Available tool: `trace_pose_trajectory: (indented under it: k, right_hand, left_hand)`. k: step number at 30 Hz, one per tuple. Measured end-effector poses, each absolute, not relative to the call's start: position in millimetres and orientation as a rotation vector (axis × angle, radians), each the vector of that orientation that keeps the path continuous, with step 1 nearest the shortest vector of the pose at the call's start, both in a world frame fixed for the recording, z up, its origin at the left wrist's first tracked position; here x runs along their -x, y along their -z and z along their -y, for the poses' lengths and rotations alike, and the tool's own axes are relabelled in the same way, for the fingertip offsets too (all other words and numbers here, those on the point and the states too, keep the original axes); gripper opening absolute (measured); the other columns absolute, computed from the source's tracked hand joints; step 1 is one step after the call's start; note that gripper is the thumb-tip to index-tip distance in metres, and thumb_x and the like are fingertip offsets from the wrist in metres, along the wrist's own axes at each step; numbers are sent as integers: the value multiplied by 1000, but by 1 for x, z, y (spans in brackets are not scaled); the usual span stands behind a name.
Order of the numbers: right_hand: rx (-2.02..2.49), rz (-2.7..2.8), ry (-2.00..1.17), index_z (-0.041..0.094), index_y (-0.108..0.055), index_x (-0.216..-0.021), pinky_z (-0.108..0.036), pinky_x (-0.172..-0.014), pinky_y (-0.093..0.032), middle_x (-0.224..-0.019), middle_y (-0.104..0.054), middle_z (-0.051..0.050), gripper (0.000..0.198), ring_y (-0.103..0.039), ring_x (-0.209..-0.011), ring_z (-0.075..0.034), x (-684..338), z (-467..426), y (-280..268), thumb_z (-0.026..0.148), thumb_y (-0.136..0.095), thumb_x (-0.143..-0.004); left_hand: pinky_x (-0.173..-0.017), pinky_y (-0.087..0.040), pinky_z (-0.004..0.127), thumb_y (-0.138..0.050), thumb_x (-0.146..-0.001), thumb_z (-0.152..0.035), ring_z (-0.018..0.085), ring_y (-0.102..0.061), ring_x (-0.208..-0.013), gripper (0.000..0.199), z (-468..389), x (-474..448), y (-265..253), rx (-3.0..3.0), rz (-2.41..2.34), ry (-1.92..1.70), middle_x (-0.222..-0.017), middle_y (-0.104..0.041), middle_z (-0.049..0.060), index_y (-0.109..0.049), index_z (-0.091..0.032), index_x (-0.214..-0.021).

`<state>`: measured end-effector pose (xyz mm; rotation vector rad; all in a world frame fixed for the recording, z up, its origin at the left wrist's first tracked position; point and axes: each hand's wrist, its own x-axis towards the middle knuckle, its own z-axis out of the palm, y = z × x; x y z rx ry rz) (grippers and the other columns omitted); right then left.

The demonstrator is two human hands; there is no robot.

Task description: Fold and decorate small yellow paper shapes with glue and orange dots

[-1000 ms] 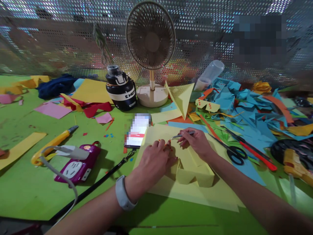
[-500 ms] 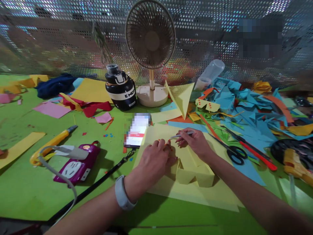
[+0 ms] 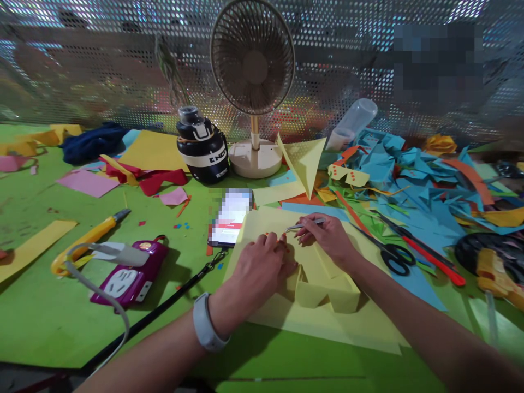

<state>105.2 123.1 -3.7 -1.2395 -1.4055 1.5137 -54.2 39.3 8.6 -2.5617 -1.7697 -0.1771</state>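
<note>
My right hand (image 3: 329, 240) pinches slim metal tweezers (image 3: 306, 224), whose tips point left toward small red-orange bits by my left fingertips. With bent fingers pressed close together, my left hand (image 3: 260, 267) rests over the pale yellow paper (image 3: 266, 218); what lies under the fingers is hidden. Just right of it stands a folded yellow paper piece (image 3: 327, 295) with a notched lower edge. A grey band (image 3: 207, 322) circles my left wrist.
Left of the paper lie a phone (image 3: 231, 218), a purple power socket (image 3: 131, 275) and a yellow-handled cutter (image 3: 85, 237). Behind stand a black bottle (image 3: 202, 150) and a fan (image 3: 255, 158). At right are black scissors (image 3: 395, 256), a red-handled tool (image 3: 434, 259) and blue paper scraps (image 3: 380, 158).
</note>
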Motion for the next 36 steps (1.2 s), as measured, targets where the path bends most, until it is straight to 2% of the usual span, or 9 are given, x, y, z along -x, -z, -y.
trace_pose_trajectory:
  k: [8,19,24,31,33,36]
  right_hand:
    - [1266,1399,-1502,14,-62,-76,-20,-46,-53,-60,-69,-2,32,-64,-46,-12,-105,-125,5,45,-70,-72]
    - [1225,1418,-1535,13,-63,-76,-20,-46,-53,-58,-69,-2,36,-64,-46,-12,-106,-126,8,48,-71,-70]
    - [1245,1431,-1534,14,-62,-74,-20,-47,-53,-60,-69,-2,31,-64,-47,-11,-105,-126,6,44,-68,-73]
    - [1270,1473,-1472,14,-63,-78,-21,-52,-54,-63,-70,-3,21,-65,-50,-11,-106,-127,6,34,-67,-74]
    - [1273,1489,-1472,14,-63,-77,-19,-50,-52,-65,-71,-4,20,-68,-54,-13,-108,-128,6,33,-68,-74]
    - [1305,1510,-1491,14,-65,-87,-15,-39,-41,-65,-72,-6,22,-71,-62,-17,-109,-129,5,33,-66,-76]
  left_hand:
    - [-53,-40,31,-54,-89,-43,22,-57,-76,33,-38,54,-10,2579,1813,123,-88,-61,10,-65,-14,-100]
    - [-52,-37,30,-54,-88,-43,21,-56,-74,32,-38,53,-9,2562,1790,133,-87,-62,10,-66,-14,-98]
    - [-52,-37,30,-54,-89,-41,20,-56,-73,30,-38,52,-11,2573,1798,90,-87,-63,10,-67,-15,-94]
    - [-53,-38,31,-53,-89,-40,22,-56,-74,31,-40,53,-10,2579,1811,133,-86,-61,10,-66,-14,-99]
    - [-53,-39,32,-53,-89,-41,22,-56,-74,32,-40,53,-10,2587,1816,126,-88,-61,10,-65,-14,-102]
    - [-53,-39,32,-52,-89,-43,23,-57,-74,34,-40,53,-11,2596,1839,96,-89,-61,10,-66,-14,-101]
